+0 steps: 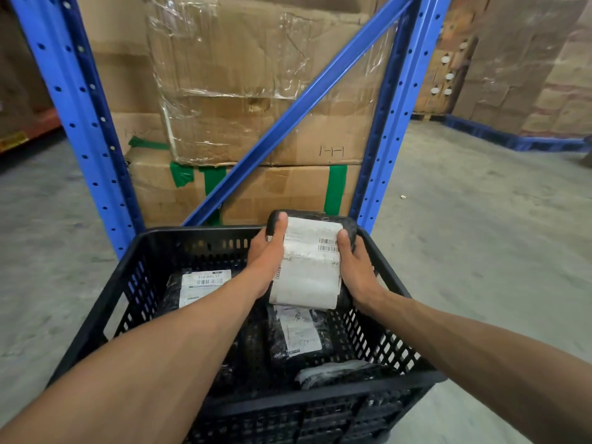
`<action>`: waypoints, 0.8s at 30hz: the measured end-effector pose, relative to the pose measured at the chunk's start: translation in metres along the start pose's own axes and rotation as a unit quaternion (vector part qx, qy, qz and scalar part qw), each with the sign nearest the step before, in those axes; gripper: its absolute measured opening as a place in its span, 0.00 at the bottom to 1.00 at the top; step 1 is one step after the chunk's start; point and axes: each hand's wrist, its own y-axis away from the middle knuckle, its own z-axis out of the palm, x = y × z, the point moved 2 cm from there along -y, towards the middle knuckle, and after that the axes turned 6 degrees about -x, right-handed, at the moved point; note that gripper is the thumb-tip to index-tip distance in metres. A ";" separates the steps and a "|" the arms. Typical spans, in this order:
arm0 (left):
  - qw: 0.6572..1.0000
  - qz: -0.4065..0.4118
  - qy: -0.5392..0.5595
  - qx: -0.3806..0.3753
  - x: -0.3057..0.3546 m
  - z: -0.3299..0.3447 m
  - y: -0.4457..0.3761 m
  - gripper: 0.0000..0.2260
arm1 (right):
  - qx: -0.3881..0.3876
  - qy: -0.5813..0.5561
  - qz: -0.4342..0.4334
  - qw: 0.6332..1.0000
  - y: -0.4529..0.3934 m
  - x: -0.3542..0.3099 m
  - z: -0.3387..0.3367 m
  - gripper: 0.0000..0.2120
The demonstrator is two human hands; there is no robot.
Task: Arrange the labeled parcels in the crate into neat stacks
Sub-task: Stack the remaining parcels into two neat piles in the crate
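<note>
A black slatted plastic crate point(105, 302) stands on the floor in front of me. Over its far right part I hold a black-wrapped parcel point(309, 267) with a large white label, raised above the rim and tilted toward me. My left hand point(267, 254) grips its left edge, thumb on top. My right hand point(355, 267) grips its right edge. Inside the crate lie a labelled black parcel at the left point(200, 285), another under the held one point(296, 334), and a clear-wrapped dark parcel near the front right point(333, 373).
A blue steel rack point(73, 123) with a diagonal brace point(298, 107) rises just behind the crate, with taped cardboard boxes point(256, 91) stacked behind it. Grey concrete floor point(480, 251) spreads left and right. More cartons on blue pallets point(512, 141) stand far right.
</note>
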 end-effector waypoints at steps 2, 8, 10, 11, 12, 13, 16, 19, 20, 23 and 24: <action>1.000 0.002 0.013 0.009 0.000 -0.003 0.003 0.34 | 0.025 -0.004 -0.021 0.999 0.002 -0.004 0.006 0.14; 0.999 -0.026 0.026 0.027 -0.007 -0.007 0.005 0.35 | 0.026 0.007 -0.031 0.999 0.000 -0.004 0.011 0.10; 0.998 -0.050 0.014 0.037 -0.012 -0.006 0.003 0.38 | 0.009 0.000 -0.011 1.000 -0.003 0.001 0.011 0.19; 0.997 -0.065 0.009 0.043 -0.015 -0.005 0.001 0.39 | 0.003 -0.001 0.010 1.000 -0.006 0.003 0.012 0.27; 0.995 -0.081 0.001 0.051 -0.020 -0.003 0.000 0.40 | -0.004 -0.002 0.036 0.999 -0.008 0.007 0.012 0.33; 0.993 -0.100 -0.009 0.059 -0.026 -0.002 -0.001 0.41 | -0.009 -0.002 0.061 0.998 -0.011 0.012 0.012 0.37; 0.987 -0.147 -0.013 0.065 -0.045 0.003 -0.004 0.44 | -0.011 0.006 0.120 0.993 -0.020 0.031 0.011 0.34; 0.981 -0.187 -0.013 0.056 -0.069 0.009 -0.007 0.42 | -0.013 0.011 0.156 0.988 -0.027 0.050 0.014 0.26; 0.979 -0.196 -0.021 0.054 -0.077 0.011 -0.009 0.40 | -0.012 0.017 0.167 0.986 -0.029 0.056 0.014 0.26; 0.977 -0.205 -0.054 0.031 -0.102 0.016 -0.014 0.37 | -0.033 0.015 0.201 0.979 -0.032 0.076 0.019 0.26; 0.976 -0.208 -0.062 0.024 -0.110 0.016 -0.016 0.37 | -0.043 0.016 0.209 0.977 -0.032 0.083 0.020 0.25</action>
